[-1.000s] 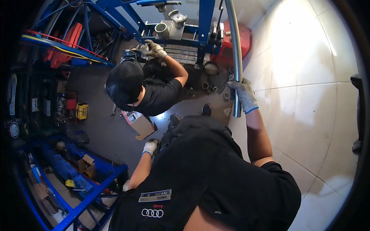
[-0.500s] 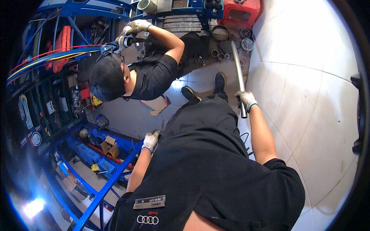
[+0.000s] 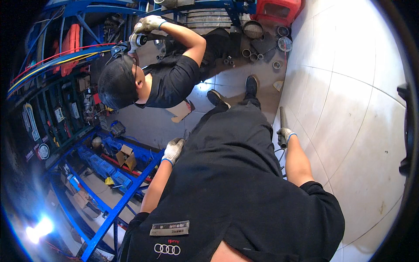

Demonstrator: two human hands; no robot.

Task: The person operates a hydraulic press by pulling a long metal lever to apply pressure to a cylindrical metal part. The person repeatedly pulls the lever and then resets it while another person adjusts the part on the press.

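Note:
My right hand [image 3: 286, 136], in a white knit glove with a blue cuff, is closed around a grey metal pipe [image 3: 283, 117]. The pipe looks foreshortened and sits beside my right leg, close to the tiled wall. My left hand [image 3: 173, 150], gloved the same way, hangs at my left thigh. Its fingers look loosely stretched, and nothing shows in them, though the fingertips are partly tucked against my dark clothes.
A co-worker [image 3: 168, 87] in a black cap crouches ahead on the left, gloved hand raised by a blue frame. White tiled wall [image 3: 336, 113] runs along my right. Pipe rings [image 3: 253, 56] and a red stool [image 3: 279, 11] lie ahead; a blue rack [image 3: 126, 196] stands left.
The pipe, which reached far forward over the floor, now appears much shorter and nearer the wall. My right hand has moved slightly down. My left hand stays at my thigh.

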